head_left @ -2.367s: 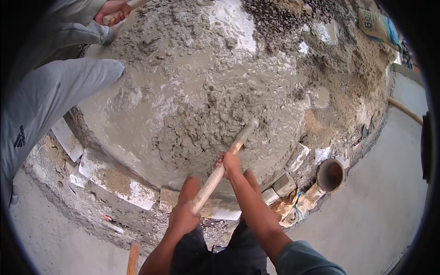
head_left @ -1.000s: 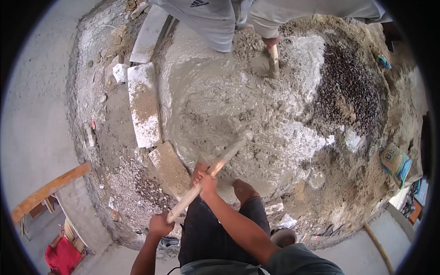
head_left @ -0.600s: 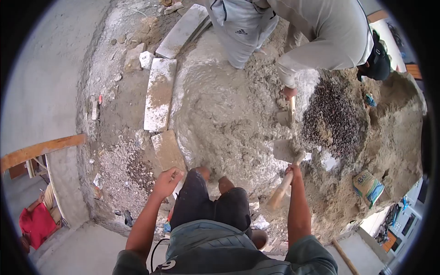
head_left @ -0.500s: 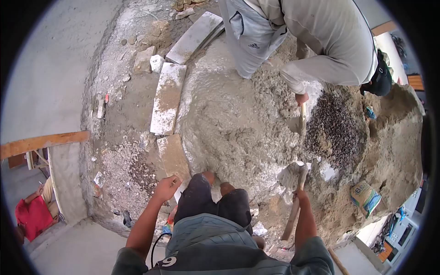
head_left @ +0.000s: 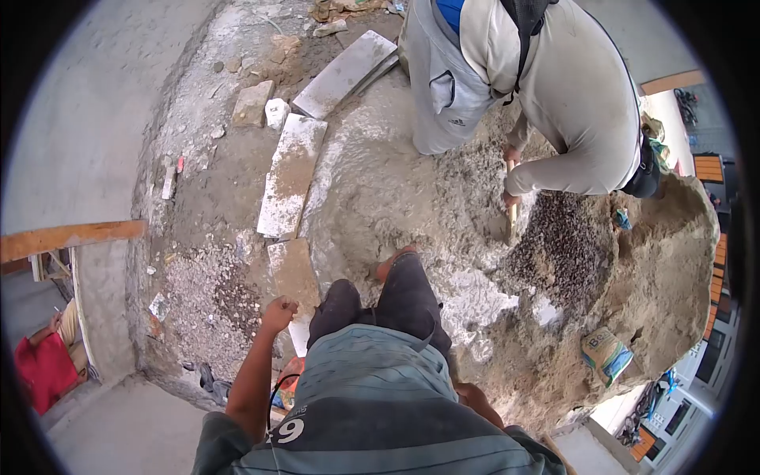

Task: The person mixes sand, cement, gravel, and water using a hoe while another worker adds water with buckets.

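Note:
My left hand [head_left: 279,314] is held out to the side with its fingers curled in and nothing visible in it. It hangs over the lower end of a row of flat slabs [head_left: 291,273]. My right hand is hidden behind my body; only part of its forearm [head_left: 479,401] shows, and no shovel shows there. My bare foot [head_left: 394,263] is in the wet grey cement mix [head_left: 388,186]. Across the mix, a bent-over co-worker [head_left: 582,87] grips a wooden handle [head_left: 513,212] with both hands; its lower end meets the mix.
Dark gravel [head_left: 562,245] lies right of the mix, beside a sand heap [head_left: 669,261]. A cement bag [head_left: 607,355] lies on the sand. White stones [head_left: 202,293] are spread at left. A person in red [head_left: 43,364] sits beyond a low wall [head_left: 104,309].
My right hand and the shovel it held have swung down and back out of sight. My legs have shifted, one foot forward. The co-worker now has both hands showing on the handle.

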The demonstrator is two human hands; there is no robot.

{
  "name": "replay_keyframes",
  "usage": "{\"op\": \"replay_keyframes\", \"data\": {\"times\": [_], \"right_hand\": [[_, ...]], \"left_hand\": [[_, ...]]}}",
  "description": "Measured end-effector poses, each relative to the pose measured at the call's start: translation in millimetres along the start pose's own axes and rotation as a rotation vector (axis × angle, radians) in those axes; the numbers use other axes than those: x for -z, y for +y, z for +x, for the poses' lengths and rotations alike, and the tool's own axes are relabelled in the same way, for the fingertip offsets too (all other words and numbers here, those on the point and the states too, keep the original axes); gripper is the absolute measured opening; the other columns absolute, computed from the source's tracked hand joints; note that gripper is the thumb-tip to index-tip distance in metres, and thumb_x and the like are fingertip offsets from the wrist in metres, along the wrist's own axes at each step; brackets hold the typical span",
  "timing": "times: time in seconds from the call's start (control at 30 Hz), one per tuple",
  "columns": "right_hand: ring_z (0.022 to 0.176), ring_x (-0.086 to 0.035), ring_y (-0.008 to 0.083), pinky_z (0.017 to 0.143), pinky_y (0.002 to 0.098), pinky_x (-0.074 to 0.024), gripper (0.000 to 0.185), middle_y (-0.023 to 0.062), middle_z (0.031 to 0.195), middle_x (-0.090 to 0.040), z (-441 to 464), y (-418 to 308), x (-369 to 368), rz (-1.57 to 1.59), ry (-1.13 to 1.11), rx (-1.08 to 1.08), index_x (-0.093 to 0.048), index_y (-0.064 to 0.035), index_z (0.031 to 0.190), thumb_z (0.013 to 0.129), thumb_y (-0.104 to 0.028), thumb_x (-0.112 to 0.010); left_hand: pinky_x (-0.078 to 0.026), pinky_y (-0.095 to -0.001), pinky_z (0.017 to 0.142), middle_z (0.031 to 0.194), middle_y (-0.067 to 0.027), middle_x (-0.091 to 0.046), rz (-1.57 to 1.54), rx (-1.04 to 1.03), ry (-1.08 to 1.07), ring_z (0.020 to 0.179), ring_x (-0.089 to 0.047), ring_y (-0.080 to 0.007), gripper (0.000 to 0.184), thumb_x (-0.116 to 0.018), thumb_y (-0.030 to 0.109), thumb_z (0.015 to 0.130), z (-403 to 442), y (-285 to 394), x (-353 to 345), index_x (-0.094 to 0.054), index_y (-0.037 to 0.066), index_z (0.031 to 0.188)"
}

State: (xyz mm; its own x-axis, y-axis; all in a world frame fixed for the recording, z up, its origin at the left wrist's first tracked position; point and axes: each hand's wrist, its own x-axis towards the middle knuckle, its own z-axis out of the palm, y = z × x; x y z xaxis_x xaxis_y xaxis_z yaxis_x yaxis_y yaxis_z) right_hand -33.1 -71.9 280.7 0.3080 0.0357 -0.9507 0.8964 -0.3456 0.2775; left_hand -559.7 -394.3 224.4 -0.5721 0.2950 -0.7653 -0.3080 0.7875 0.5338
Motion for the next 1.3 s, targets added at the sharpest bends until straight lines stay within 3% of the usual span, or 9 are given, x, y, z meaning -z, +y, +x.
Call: {"op": "replay_keyframes", "data": {"times": [0.33, 0.47, 0.6, 0.73, 1.0, 1.1, 1.2, 1.23, 1.3], "right_hand": [[0.062, -0.062, 0.0242, 0.058, 0.0398, -0.0471, 0.015, 0.0120, 0.069, -0.063, -41.0, -102.5, 8.0, 0.242, 0.257, 0.419, -0.068, -0.0019, 0.081, 0.082, -0.017, -0.068], [0.053, -0.057, 0.0223, 0.048, 0.0394, -0.0452, 0.015, 0.0094, 0.062, -0.057, 51.2, -114.0, 22.5, 0.358, 0.175, -0.026, -0.063, 0.0002, 0.075, 0.086, -0.008, -0.056], [0.047, -0.055, 0.0221, 0.044, 0.0394, -0.0459, 0.020, 0.0098, 0.058, -0.055, 56.4, -149.4, 41.5, 0.390, 0.243, 0.036, -0.059, 0.0009, 0.067, 0.074, -0.006, -0.076], [0.047, -0.055, 0.0230, 0.044, 0.0410, -0.0454, 0.020, 0.0103, 0.059, -0.055, 64.9, -166.0, 26.6, 0.453, 0.194, 0.023, -0.058, 0.0004, 0.067, 0.075, -0.005, -0.075], [0.050, -0.054, 0.0234, 0.045, 0.0405, -0.0444, 0.020, 0.0106, 0.060, -0.054, 74.4, -182.8, -64.3, 0.572, 0.163, -0.063, -0.055, 0.0001, 0.069, 0.078, -0.003, -0.073], [0.050, -0.053, 0.0231, 0.045, 0.0396, -0.0436, 0.020, 0.0102, 0.060, -0.053, 83.5, -178.6, -115.0, 0.645, 0.101, -0.072, -0.055, -0.0004, 0.067, 0.078, -0.001, -0.072], [0.061, -0.065, 0.0217, 0.056, 0.0378, -0.0525, 0.017, 0.0106, 0.069, -0.066, 56.3, -181.4, -157.0, 0.709, 0.017, -0.204, -0.067, 0.0000, 0.074, 0.073, -0.012, -0.079], [0.061, -0.063, 0.0223, 0.056, 0.0381, -0.0515, 0.014, 0.0109, 0.069, -0.065, 37.5, -187.7, -163.8, 0.574, 0.046, -0.091, -0.067, -0.0001, 0.073, 0.074, -0.010, -0.077], [0.061, -0.063, 0.0220, 0.056, 0.0381, -0.0510, 0.011, 0.0108, 0.069, -0.065, -4.2, -191.6, -199.1, 0.729, -0.058, -0.216, -0.067, -0.0011, 0.073, 0.075, -0.008, -0.075]], "left_hand": [[-0.049, -0.0332, 0.058, 0.068, -0.0085, -0.067, 0.214, -0.117, -0.070, 0.058, -0.063, -0.0171, 0.025, -0.064, 0.027, 0.085, 102.3, 101.9, 20.4, -0.063, 0.002, 0.080], [-0.048, -0.0286, 0.055, 0.070, -0.0051, -0.066, 0.051, -0.257, 0.020, 0.057, -0.059, -0.0114, 0.016, -0.063, 0.018, 0.086, 115.5, 176.5, 41.4, -0.063, 0.002, 0.083], [-0.046, -0.0268, 0.055, 0.072, -0.0041, -0.064, 0.129, -0.232, -0.008, 0.058, -0.057, -0.0098, 0.014, -0.060, 0.014, 0.089, 127.1, 233.5, 46.4, -0.063, 0.002, 0.085], [-0.047, -0.0284, 0.057, 0.075, -0.0050, -0.066, 0.171, -0.316, -0.086, 0.059, -0.058, -0.0102, 0.017, -0.059, 0.018, 0.090, 151.7, 254.5, 49.2, -0.063, 0.001, 0.086], [-0.049, -0.0296, 0.053, 0.075, -0.0073, -0.068, 0.317, -0.185, -0.334, 0.056, -0.060, -0.0132, 0.021, -0.060, 0.021, 0.089, 238.3, 250.3, 80.0, -0.064, 0.001, 0.090], [-0.049, -0.0292, 0.050, 0.075, -0.0074, -0.068, 0.248, -0.153, -0.264, 0.057, -0.060, -0.0129, 0.021, -0.059, 0.021, 0.090, 260.7, 269.4, 103.3, -0.065, 0.001, 0.091], [-0.048, -0.0289, 0.048, 0.079, -0.0079, -0.068, 0.179, -0.006, -0.188, 0.058, -0.061, -0.0141, 0.019, -0.058, 0.020, 0.090, 272.4, 283.7, 125.8, -0.065, 0.002, 0.094], [-0.048, -0.0292, 0.048, 0.080, -0.0080, -0.068, 0.197, -0.014, -0.225, 0.058, -0.061, -0.0146, 0.019, -0.058, 0.019, 0.090, 284.6, 288.8, 125.4, -0.065, 0.002, 0.095], [-0.050, -0.0302, 0.049, 0.082, -0.0085, -0.069, 0.318, -0.007, -0.294, 0.058, -0.061, -0.0155, 0.020, -0.057, 0.018, 0.090, 291.0, 273.2, 146.3, -0.064, 0.003, 0.099]]}}
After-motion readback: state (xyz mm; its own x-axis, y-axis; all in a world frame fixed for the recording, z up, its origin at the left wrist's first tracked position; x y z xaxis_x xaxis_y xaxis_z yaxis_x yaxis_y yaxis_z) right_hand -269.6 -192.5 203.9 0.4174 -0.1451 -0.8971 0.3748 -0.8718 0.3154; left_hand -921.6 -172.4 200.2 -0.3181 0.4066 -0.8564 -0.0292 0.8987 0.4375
